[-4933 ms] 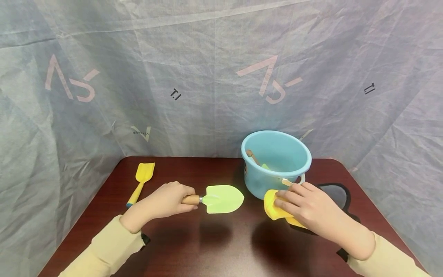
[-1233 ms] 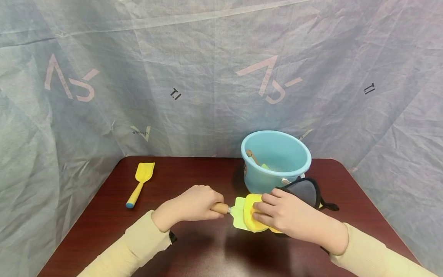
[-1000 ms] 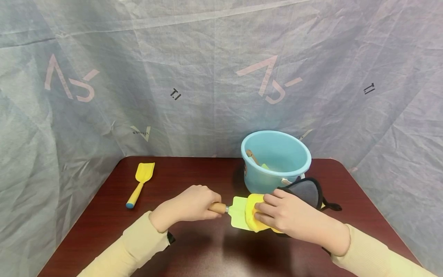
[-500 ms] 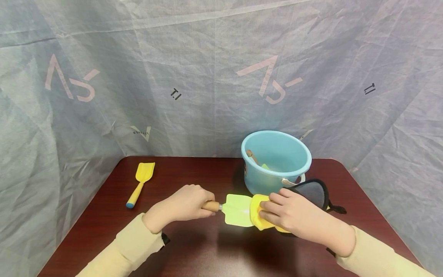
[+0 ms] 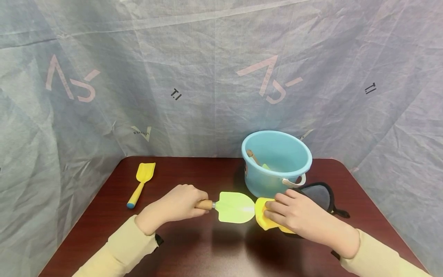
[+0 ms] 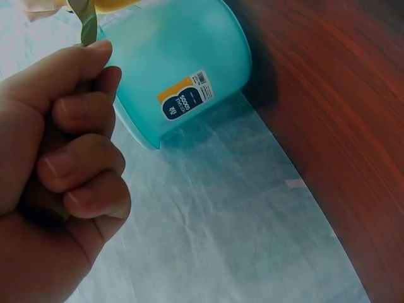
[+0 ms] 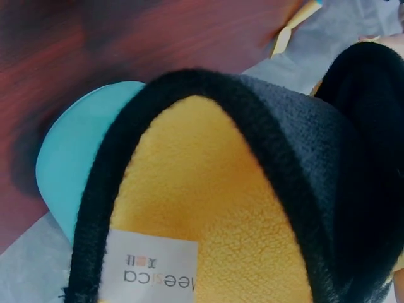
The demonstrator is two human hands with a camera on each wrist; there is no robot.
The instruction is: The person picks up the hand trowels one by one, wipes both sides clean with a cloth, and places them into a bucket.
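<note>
In the head view my left hand (image 5: 176,206) grips the wooden handle of a garden trowel (image 5: 237,207), its light green blade pointing right. The left wrist view shows the fingers of that hand (image 6: 76,151) curled round the handle, with the blade (image 6: 87,22) seen nearly edge-on. My right hand (image 5: 297,211) holds a bunched cloth (image 5: 263,217), yellow on one side and grey on the other with black edging. The cloth's yellow edge is right at the blade's tip. Up close in the right wrist view, the cloth (image 7: 196,170) hangs in folds and hides the right fingers.
Behind the hands, a light blue bucket (image 5: 257,182) stands at the table's back right, its white handle (image 5: 294,181) down. A wooden-handled tool (image 5: 253,157) leans inside. On the left of the dark red table (image 5: 194,173) lies a yellow toy shovel (image 5: 142,181). Grey sheeting (image 5: 207,96) surrounds the back.
The trowel, held in my left hand, has slid left, so its blade shows whole instead of partly covered by the cloth. My right hand has shifted slightly right with the cloth.
</note>
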